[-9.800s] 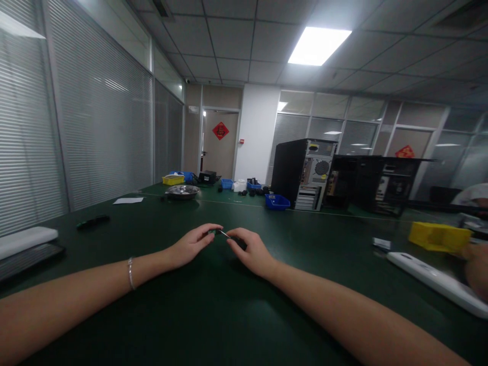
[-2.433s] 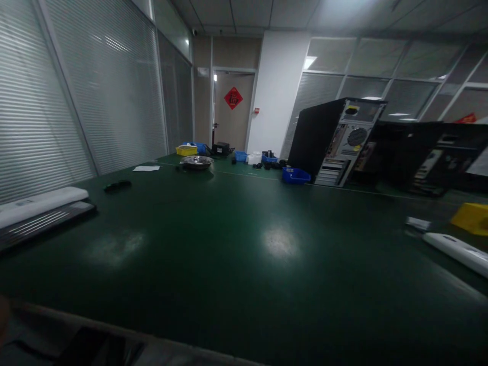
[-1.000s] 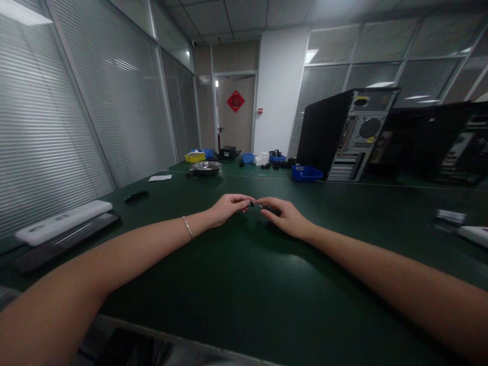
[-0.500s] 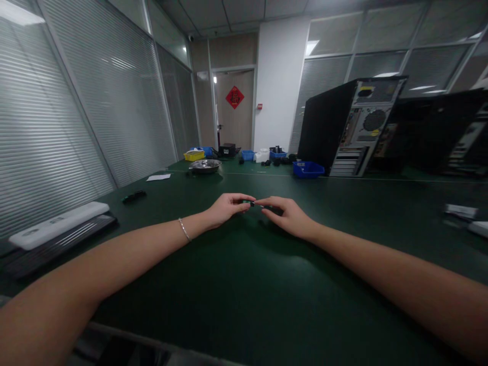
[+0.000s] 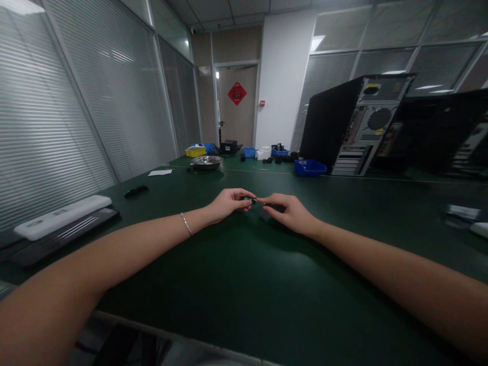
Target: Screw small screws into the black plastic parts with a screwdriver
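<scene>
Left hand and right hand nearly meet, fingertip to fingertip, over the middle of the counter. The left is closed in a pinch on a small dark-and-green part; the right is closed on a slender tool, its thin shaft directed at the part. Little more than two seconds ago neither hand was at this spot; both have since come into place, and over the last half-second their pose has hardly altered, which suggests steady, close work on the part. Left fingers cover most of the part, so its shape cannot be made out; right fingers conceal much of the tool, and whether its tip touches the part cannot be told. At far right, a white device is cut off by the frame, and a dark case lies largely in shadow.
</scene>
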Tool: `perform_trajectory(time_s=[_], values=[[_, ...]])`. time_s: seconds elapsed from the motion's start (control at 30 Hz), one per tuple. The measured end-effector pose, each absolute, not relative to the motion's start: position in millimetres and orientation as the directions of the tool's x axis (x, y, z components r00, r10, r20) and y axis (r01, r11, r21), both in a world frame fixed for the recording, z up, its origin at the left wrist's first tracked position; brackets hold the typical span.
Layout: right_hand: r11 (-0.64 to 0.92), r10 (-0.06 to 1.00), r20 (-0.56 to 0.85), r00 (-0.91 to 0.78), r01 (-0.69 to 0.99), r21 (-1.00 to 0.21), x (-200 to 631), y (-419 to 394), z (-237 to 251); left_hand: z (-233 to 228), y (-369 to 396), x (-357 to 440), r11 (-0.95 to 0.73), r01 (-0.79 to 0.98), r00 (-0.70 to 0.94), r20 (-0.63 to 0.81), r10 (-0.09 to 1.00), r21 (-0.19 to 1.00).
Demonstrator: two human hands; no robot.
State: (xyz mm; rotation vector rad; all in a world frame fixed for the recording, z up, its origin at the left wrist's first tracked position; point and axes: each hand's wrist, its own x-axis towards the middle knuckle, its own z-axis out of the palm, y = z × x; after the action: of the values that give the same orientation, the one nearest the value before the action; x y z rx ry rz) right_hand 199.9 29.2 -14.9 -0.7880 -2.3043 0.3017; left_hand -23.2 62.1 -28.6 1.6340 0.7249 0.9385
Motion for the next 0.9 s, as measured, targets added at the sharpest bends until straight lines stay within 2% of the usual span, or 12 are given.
perform_trajectory(time_s=[0.37, 0.73, 0.9], values=[[0.793, 0.609, 0.521, -0.598, 0.461, -0.398, 199.2, 29.1, -15.2, -27.6, 64.7, -28.4, -0.12, -0.107, 0.571, 0.159, 0.805, 0.987], [0.773, 0.631, 0.52, -0.575, 0.522, -0.361, 200.1, 30.6, -16.9, -26.9, 61.3, -23.8, -0.341, 0.057, 0.499, 0.269, 0.824, 0.938], [0.776, 0.63, 0.518, -0.578, 0.459, -0.432, 200.1, 30.0, -16.4, -29.5, 62.1, -22.5, -0.184, -0.048, 0.505, 0.183, 0.844, 0.982]])
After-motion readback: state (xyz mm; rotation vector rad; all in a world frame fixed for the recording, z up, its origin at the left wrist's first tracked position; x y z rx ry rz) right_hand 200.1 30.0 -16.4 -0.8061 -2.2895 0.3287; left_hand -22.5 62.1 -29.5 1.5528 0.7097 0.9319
